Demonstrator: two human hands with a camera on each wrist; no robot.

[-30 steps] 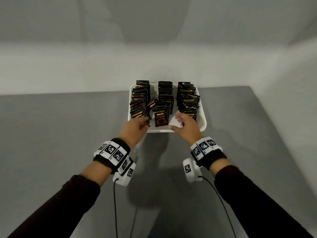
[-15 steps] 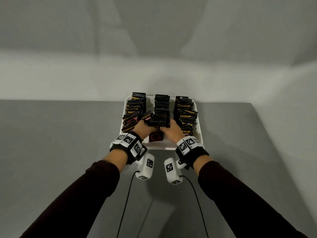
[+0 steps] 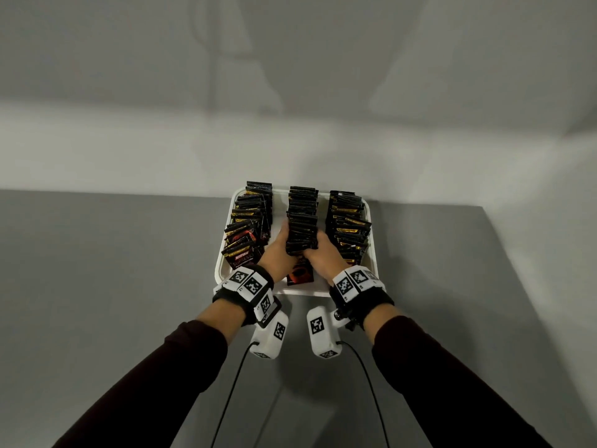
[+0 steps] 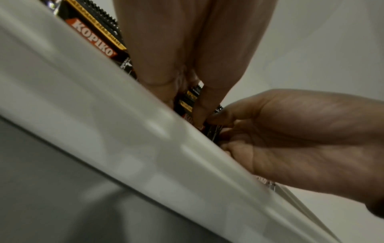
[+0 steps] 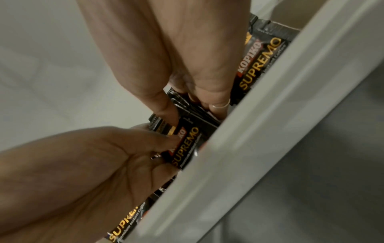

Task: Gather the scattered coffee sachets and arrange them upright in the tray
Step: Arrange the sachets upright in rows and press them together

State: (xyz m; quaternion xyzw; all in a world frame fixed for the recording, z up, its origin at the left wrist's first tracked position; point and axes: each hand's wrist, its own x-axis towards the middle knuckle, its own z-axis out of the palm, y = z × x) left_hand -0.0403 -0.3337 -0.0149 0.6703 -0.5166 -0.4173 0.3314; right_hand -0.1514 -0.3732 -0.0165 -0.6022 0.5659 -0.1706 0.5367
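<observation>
Left hand: the left hand (image 3: 277, 253) is cupped against the left flank of the middle row (image 3: 302, 232), fingers curled round the near sachets and thumb at the front. The grip reads as a brace, so the thin packets cannot fan out sideways.
Right hand: the right hand (image 3: 323, 255) mirrors it on the right flank, fingers wrapped round the same bundle. With both palms squeezing toward each other, the stack is held square between them.
Wrist views: the right wrist view shows both thumbs meeting on a sachet front marked SUPREMO (image 5: 186, 148), just inside the tray's near wall. The left wrist view is mostly tray rim, so the fingertips are largely hidden.
Middle row: its sachets stand on edge, packed face to face, running from the near part of the tray toward the far wall. Upright packets only stay up when pressed against neighbours, which I judge is why the hands clamp instead of letting go.
Loose sachet: one red and black sachet (image 3: 300, 274) lies flat on the tray floor between the wrists, in front of the held bundle. It is likely the last to be stood up.
Left row: the left row (image 3: 247, 226) leans, its near packets tilted toward the person.
Right row: the right row (image 3: 350, 226) stands a little unevenly but tight.
Tray: the white tray (image 3: 373, 253) sits at the far edge of the grey worktop (image 3: 113, 270), with no sachets visible outside it.
Progress: gathering looks done; what remains is straightening.
</observation>
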